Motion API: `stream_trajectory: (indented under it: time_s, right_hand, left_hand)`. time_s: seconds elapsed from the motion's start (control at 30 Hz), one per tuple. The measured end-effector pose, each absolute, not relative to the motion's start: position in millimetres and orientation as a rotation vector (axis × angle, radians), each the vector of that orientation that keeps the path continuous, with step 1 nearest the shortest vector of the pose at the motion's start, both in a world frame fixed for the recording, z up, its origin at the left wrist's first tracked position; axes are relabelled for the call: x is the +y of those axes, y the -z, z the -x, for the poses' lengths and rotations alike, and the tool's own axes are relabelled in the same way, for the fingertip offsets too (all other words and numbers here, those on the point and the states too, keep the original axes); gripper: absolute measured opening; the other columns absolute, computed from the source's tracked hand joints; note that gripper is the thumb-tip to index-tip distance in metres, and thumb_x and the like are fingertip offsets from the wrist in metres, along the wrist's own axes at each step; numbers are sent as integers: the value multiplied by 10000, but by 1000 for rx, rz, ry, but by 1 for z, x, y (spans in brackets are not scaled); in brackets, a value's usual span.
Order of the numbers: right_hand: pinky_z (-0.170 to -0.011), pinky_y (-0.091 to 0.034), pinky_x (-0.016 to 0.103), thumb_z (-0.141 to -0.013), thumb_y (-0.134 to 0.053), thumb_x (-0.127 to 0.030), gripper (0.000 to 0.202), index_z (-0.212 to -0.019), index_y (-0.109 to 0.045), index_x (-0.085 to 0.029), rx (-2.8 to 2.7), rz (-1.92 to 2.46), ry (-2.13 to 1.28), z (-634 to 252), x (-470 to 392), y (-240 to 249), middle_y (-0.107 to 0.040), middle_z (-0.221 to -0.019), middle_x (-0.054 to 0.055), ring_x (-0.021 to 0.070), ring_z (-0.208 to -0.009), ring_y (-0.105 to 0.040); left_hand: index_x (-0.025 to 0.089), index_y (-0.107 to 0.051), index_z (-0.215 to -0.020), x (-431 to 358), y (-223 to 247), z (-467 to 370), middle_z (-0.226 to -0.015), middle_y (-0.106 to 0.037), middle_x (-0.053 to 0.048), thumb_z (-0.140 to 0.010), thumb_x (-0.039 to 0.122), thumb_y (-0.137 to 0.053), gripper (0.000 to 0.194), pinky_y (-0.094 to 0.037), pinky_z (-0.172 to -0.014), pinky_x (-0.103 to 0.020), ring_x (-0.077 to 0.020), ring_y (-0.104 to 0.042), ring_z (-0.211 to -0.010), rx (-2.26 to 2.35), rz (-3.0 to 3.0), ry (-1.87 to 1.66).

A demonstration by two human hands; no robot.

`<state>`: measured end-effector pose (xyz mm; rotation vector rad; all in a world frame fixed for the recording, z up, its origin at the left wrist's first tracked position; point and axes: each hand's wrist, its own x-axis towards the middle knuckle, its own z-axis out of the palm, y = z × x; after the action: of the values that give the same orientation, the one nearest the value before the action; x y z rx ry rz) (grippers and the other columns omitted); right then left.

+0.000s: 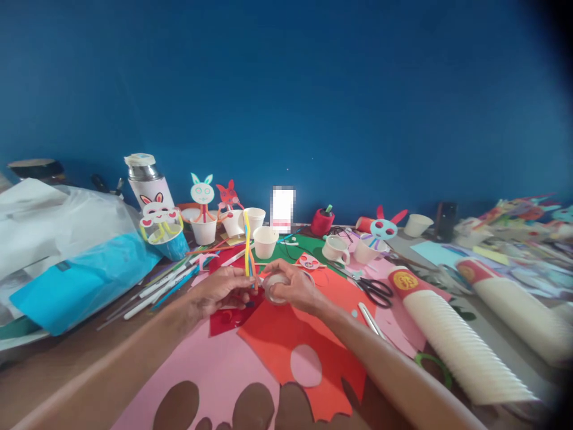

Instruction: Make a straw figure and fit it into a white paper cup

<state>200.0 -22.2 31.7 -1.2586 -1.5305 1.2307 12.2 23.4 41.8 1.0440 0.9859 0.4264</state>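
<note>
Thin yellow, orange and blue strips [248, 242] stand upright in my left hand [227, 288], whose fingers are pinched round their lower ends. My right hand [293, 286] grips a roll of clear tape [274, 292] close beside them; whether tape joins the roll to the strips cannot be made out. Both hands are over red paper [233, 321] and a cut orange sheet [264, 343]. Just behind them stands a white paper cup [265, 243]. A small red paper face [310, 261] lies beyond my right hand.
Scissors [373, 291], a white cutter [370, 319] and stacked paper cups [461, 346] lie to the right. Cups with paper bunnies, such as the white bunny [203, 192], line the back. Pens [154, 295] and a blue plastic packet [85, 280] sit left. Cut pink paper [215, 364] is in front.
</note>
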Motion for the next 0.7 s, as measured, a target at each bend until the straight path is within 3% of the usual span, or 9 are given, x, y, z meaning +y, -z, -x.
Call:
stream_trajectory:
  time_s: [0.1,0.23,0.47,0.6,0.7]
  right_hand:
    - [-509,-355,191,-670,-601,-273,237,-878,-588,-160,-1450,1185,-1454,-204,-19,-32,-551,-639,-31,71,-522,-453]
    - [-459,-312,181,-702,-597,-400,244,-732,-619,-159,-1410,1308,-1338,-205,-16,-30,-515,-537,-43,62,-470,-405]
    - [-427,-279,174,-668,-607,-349,171,-652,-643,-182,-1587,1514,-1005,-204,-18,-34,-480,-496,-56,63,-460,-382]
    - [-529,-356,184,-660,-579,-219,86,-682,-659,-200,-1695,1454,-874,-206,-18,-33,-610,-636,-46,88,-574,-497]
    - [-566,-379,192,-685,-564,-210,130,-755,-673,-205,-1714,1391,-875,-205,-17,-31,-645,-697,-38,101,-619,-533]
  left_hand:
    - [141,-629,-769,21,-39,-13,-569,-626,2,-626,356,-711,271,-434,-486,-184,-78,-546,-480,996,-1077,-416]
    - [126,-635,-754,17,-38,-18,-683,-673,-50,-633,376,-700,286,-449,-506,-199,-101,-587,-528,972,-1173,-384]
    - [122,-613,-716,10,-40,-25,-572,-657,-38,-605,371,-716,291,-465,-549,-230,-130,-606,-535,1021,-1200,-359]
    - [128,-614,-682,9,-37,-27,-557,-659,-41,-591,392,-720,299,-453,-527,-231,-135,-601,-519,1020,-1256,-378]
    - [128,-618,-675,9,-33,-27,-560,-658,-44,-596,404,-715,304,-464,-553,-240,-148,-616,-552,990,-1300,-394]
